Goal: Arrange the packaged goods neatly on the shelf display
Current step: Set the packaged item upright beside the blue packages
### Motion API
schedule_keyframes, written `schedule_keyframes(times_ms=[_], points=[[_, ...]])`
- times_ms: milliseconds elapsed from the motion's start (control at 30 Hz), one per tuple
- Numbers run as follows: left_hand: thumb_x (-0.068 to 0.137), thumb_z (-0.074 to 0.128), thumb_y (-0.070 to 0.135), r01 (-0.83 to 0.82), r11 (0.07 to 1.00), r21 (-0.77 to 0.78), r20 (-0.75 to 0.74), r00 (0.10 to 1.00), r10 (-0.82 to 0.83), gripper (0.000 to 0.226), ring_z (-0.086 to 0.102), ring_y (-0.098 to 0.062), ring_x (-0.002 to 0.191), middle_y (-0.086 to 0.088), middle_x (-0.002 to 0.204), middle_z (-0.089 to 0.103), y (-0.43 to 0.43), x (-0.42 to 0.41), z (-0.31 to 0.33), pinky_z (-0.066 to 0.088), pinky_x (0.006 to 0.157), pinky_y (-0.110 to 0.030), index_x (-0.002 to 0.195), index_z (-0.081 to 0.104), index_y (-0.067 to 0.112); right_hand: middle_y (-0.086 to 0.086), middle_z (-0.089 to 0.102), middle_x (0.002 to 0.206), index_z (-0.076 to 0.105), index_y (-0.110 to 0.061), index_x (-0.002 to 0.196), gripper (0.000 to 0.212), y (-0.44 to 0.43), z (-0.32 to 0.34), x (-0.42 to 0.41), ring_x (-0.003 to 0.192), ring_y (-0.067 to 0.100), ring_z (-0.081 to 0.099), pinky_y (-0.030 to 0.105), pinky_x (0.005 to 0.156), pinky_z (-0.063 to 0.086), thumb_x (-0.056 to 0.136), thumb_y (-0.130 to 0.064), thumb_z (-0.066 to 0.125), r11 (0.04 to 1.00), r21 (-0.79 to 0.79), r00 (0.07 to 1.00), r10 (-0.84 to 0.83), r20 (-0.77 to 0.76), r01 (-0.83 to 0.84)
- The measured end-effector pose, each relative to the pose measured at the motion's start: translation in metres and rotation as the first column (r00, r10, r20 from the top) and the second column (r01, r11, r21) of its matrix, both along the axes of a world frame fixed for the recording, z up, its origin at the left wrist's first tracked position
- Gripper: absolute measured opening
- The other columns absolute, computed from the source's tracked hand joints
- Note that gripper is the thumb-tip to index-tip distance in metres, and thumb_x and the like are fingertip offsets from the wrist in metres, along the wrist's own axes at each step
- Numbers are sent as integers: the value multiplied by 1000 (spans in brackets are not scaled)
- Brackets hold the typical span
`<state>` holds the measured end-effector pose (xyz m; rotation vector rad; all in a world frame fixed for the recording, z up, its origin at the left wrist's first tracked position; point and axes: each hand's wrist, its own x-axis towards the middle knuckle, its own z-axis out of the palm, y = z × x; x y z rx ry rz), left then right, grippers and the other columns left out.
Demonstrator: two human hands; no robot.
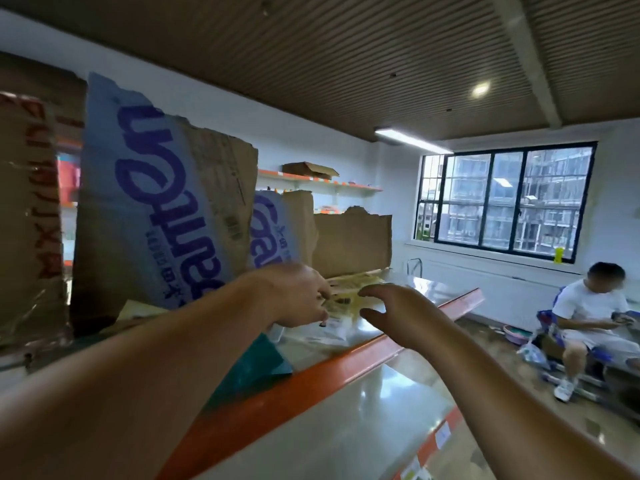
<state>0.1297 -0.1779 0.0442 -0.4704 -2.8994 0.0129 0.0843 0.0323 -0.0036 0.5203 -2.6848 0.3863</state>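
Flat yellowish packets [351, 288] lie on the top shelf, whose front edge is an orange rail [346, 363]. A pale clear-wrapped packet [330, 330] lies in front of them. My left hand [298, 297] reaches over the shelf, its fingers and thumb curled down and pinching the near edge of a yellow packet. My right hand [398, 315] hovers just right of the packets with fingers spread and curved, holding nothing. A teal packet [258, 362] lies on the shelf under my left forearm.
Torn cardboard boxes with purple print [156, 209] and a plain brown box [351, 244] stand behind the packets. A box with red letters [27, 209] is at far left. A lower shelf [346, 431] sits below. A seated person [588, 317] is at right.
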Motion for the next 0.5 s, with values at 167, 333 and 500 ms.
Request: schedule_keyframes(times_ms=[167, 333, 500], points=[[96, 59, 45, -134, 991, 6, 22, 991, 134, 43, 56, -10, 107, 9, 138, 58, 24, -32, 3, 48, 85, -26, 139, 55, 41, -3, 71, 119, 67, -33, 125, 36, 24, -5, -68, 103, 21, 66, 32, 85, 53, 90, -40, 66, 993, -63, 995, 97, -20, -98], [97, 57, 41, -252, 966, 48, 6, 968, 252, 38, 56, -11, 106, 10, 135, 59, 59, -74, 3, 44, 76, -23, 135, 59, 40, -1, 73, 106, 70, -34, 117, 38, 53, -19, -145, 95, 25, 69, 36, 84, 55, 80, -45, 70, 972, -144, 982, 184, -34, -187], [96, 58, 44, -349, 937, -16, -27, 937, 349, 46, 59, -15, 101, 2, 133, 62, 86, -130, -17, 54, 87, -33, 141, 55, 36, -4, 69, 116, 66, -33, 127, 41, 77, -20, -187, 101, 18, 66, 22, 80, 46, 87, -38, 72, 970, 8, 968, 243, -65, -243]])
